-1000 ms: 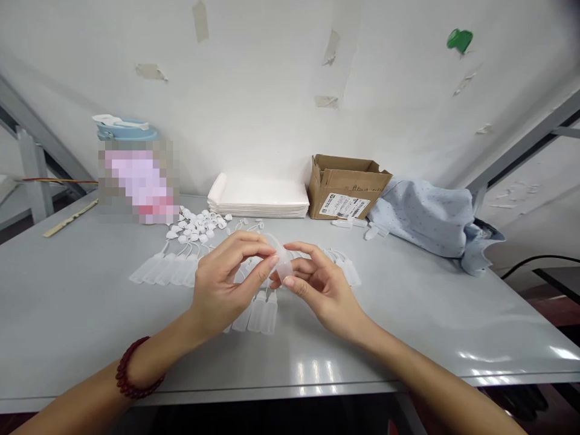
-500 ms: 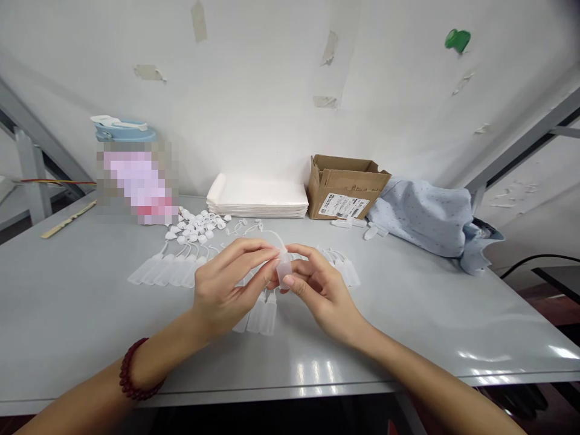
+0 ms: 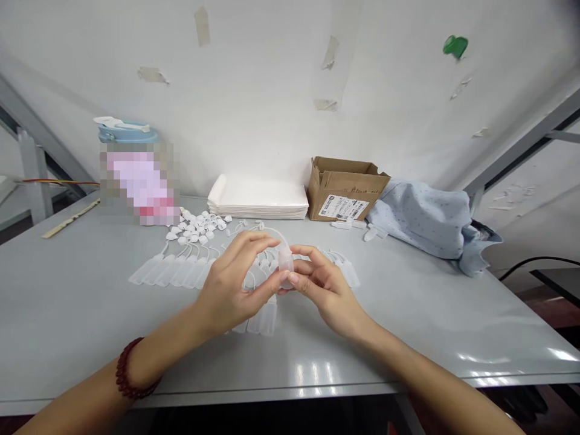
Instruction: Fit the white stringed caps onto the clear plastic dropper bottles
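Note:
A small translucent plastic bottle [image 3: 286, 261] with a thin curved tube at its top stands nearly upright between my hands above the table. My right hand [image 3: 324, 287] grips it from the right, thumb in front and fingers behind. On the other side, my left hand [image 3: 242, 272] has its thumb against the lower part of the bottle and its index fingertip near the neck. Similar bottles with tubes [image 3: 174, 270] lie in a row behind and left of my hands. More bottles [image 3: 268, 317] lie just below them, partly covered by my left hand.
White caps [image 3: 197, 226] are heaped at the back left, beside a stack of white sheets [image 3: 260, 198]. An open cardboard box [image 3: 347, 187], a few small clear pieces [image 3: 374, 232] and a light blue cloth [image 3: 421, 214] are at the back right. A blue-lidded container [image 3: 127, 132] stands far left.
My left thumb has slid down the bottle and its fingers have spread wider and lifted slightly. My right hand still holds the bottle in nearly the same place.

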A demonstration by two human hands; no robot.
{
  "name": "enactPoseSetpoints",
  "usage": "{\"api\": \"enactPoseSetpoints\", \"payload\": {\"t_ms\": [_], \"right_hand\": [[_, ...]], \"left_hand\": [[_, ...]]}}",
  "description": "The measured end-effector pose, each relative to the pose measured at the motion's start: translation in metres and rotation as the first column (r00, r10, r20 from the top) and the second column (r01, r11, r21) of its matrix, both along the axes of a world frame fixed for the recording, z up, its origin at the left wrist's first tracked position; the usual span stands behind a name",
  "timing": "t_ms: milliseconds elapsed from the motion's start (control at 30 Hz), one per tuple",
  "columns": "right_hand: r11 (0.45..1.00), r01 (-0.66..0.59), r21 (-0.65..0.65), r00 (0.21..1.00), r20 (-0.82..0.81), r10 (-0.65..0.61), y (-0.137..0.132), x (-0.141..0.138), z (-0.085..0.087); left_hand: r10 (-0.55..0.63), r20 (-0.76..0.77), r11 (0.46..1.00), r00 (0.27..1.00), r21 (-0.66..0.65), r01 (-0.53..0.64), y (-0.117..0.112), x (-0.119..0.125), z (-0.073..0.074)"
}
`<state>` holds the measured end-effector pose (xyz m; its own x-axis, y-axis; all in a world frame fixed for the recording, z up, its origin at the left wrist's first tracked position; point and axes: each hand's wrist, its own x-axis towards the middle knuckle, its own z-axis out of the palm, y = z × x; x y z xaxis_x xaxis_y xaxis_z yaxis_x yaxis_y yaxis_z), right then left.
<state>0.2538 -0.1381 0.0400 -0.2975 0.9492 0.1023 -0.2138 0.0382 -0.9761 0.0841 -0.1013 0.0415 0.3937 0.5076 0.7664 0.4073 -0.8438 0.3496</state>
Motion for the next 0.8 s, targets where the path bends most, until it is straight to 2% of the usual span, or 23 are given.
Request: {"api": "enactPoseSetpoints", "payload": {"t_ms": [167, 333, 433, 533, 700, 800], "right_hand": [[0.999, -0.048, -0.018, 0.998, -0.053, 0.047, 0.002, 0.004, 0.003], [0.992, -0.12, -0.047, 0.991, -0.06, 0.117, 0.003, 0.006, 0.007], [0.996, -0.084, -0.007, 0.994, 0.064, 0.084, 0.002, 0.006, 0.009], [0.996, -0.002, 0.088, 0.968, 0.25, -0.02, 0.002, 0.006, 0.008], [0.959, 0.074, 0.272, 0.818, 0.533, -0.214, 0.004, 0.008, 0.008], [0.952, 0.051, 0.301, 0.763, 0.604, -0.231, 0.005, 0.01, 0.011]], "left_hand": [[-0.071, -0.134, 0.997, 0.988, -0.037, 0.067, 0.002, -0.005, 0.002], [-0.048, -0.162, 0.998, 0.986, 0.021, 0.052, 0.003, -0.004, 0.002], [-0.027, -0.164, 0.999, 0.986, 0.042, 0.035, 0.003, -0.004, 0.002], [-0.036, -0.18, 0.998, 0.983, 0.045, 0.045, 0.004, -0.004, 0.0], [-0.05, -0.226, 0.997, 0.973, 0.044, 0.061, 0.006, -0.004, -0.008], [-0.075, -0.253, 0.997, 0.965, 0.011, 0.081, 0.005, -0.004, -0.008]]}}
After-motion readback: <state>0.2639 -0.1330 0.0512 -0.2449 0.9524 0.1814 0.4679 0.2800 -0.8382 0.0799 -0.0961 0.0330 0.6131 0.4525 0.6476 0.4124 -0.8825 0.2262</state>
